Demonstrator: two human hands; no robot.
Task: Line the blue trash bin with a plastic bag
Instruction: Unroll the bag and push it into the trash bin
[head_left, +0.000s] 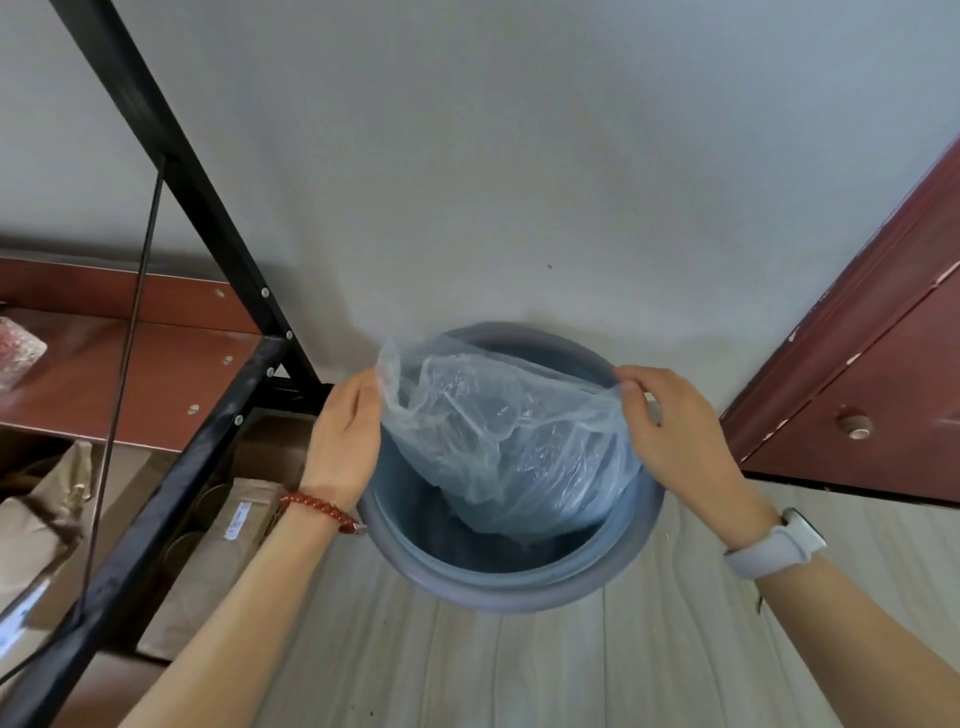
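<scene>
Over the blue trash bin, both hands — left, right — pinching plastic bag mouth, bag sagging into bin

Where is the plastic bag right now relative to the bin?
In the head view the plastic bag hangs at centre, held open between the left hand and right hand, its bottom dipping into the blue trash bin by the wall.
</scene>
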